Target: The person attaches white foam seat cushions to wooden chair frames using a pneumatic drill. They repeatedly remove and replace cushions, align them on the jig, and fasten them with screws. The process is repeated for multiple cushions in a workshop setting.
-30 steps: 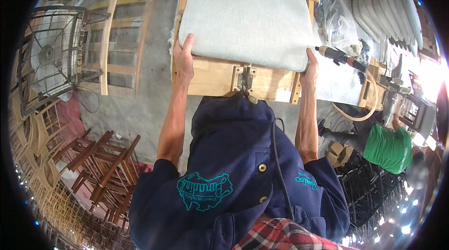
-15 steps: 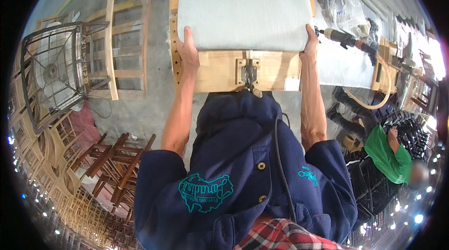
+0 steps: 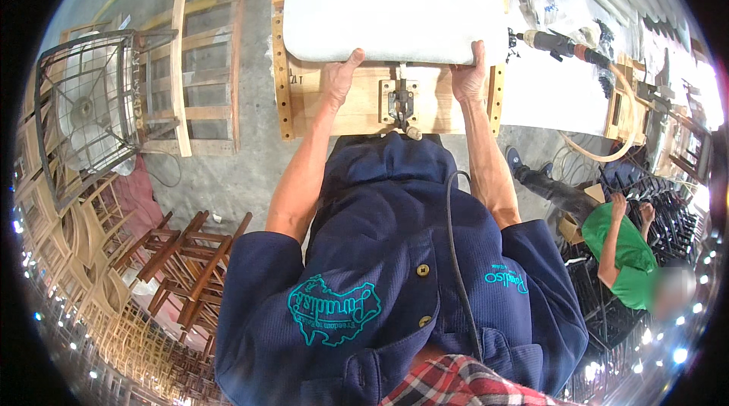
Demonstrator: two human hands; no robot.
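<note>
A pale, light-coloured upholstered pad (image 3: 395,4) with rounded corners lies over a wooden jig (image 3: 319,114) in front of me. My left hand (image 3: 343,78) grips the pad's near edge left of middle, thumb on top and fingers hidden beneath. Toward the right end of that edge, my right hand (image 3: 469,80) holds it the same way, thumb pointing away from me. Between my wrists, a metal toggle clamp (image 3: 399,102) is fixed to the jig's board. Strips with rows of holes (image 3: 282,95) run along the jig's sides.
Right of the jig, a dark pneumatic tool (image 3: 558,45) with a tan hose (image 3: 632,129) lies near a light surface. Slatted wooden pallet (image 3: 209,76) and black metal frame (image 3: 45,125) stand left. Wooden chair frames (image 3: 182,269) are lower left; a person in green (image 3: 623,247) is lower right.
The pad has shifted away from me and slightly left, baring more of the jig. Both hands moved inward along its near edge. The person in green changed posture.
</note>
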